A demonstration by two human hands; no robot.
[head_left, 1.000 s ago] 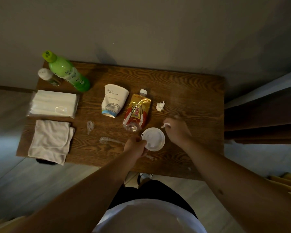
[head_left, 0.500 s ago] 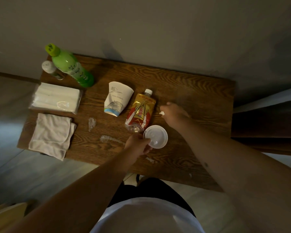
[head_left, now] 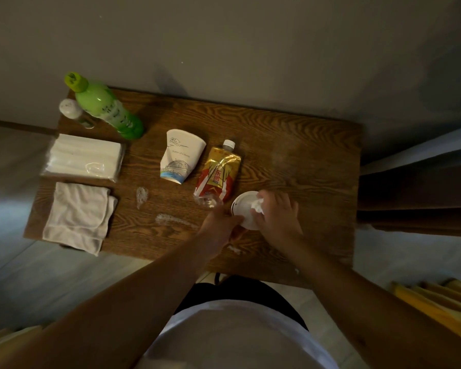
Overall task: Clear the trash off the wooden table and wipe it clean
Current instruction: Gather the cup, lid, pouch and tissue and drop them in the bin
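Both hands meet at the near right of the dark-grained wooden table [head_left: 290,145]. The left hand [head_left: 218,226] pinches the near edge of a round white plastic cup lid [head_left: 244,209], fingers curled around its rim. The right hand [head_left: 276,213] lies over the lid's other side, fingers closed on a crumpled white tissue scrap [head_left: 257,206] pressed against the lid.

Just left of the lid lies a squashed gold-and-red drink bottle [head_left: 218,173] with a white cap, its label bearing red Chinese characters that look like 东鹏. Beside that lies a flattened white paper cup [head_left: 180,158] with a blue line drawing of a bridge and faint script that may read "Statue of Liberty"; I can't be sure.

At the far left corner stand a tall green plastic bottle [head_left: 104,106], its label too blurred to read, and a small white-capped bottle [head_left: 72,110]. Nearer are a clear-wrapped pack of white tissues [head_left: 84,157] and a folded pale cloth [head_left: 77,215]. Two wet, foamy smears [head_left: 171,219] mark the wood.
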